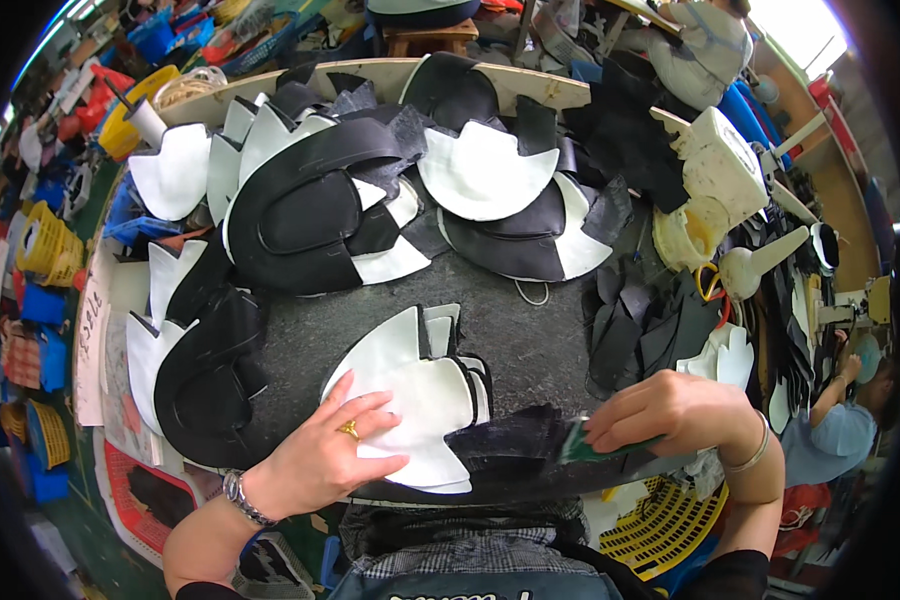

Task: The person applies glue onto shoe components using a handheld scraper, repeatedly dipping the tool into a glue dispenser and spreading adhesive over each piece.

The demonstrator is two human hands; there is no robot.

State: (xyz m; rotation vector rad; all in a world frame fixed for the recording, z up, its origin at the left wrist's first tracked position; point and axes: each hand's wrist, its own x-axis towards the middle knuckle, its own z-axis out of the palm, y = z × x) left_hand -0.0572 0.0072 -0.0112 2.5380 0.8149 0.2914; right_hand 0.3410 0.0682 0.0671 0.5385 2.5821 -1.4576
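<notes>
My left hand (335, 445) lies flat with its fingers spread on a small stack of white cut shoe-upper pieces (410, 375), whose layers show black edges on the right. From the stack's lower right side a dark, thin strip (505, 437) reaches across the work surface. My right hand (650, 415) is closed round a flat green tool (610, 445), which touches or nearly touches the strip's right end. The exact kind of tool is hard to make out. Black and white shoe-upper pieces (310, 215) are piled beyond my hands, with more black ones (210, 390) at the left.
The dark worktop (320, 335) has a pale raised rim at the back. A cream container with a yellowish opening (705, 225), scissors with a red and yellow handle (715, 290) and dark cut pieces (640, 320) crowd the right. A yellow basket (670, 530) stands below. Other people work at right and back right.
</notes>
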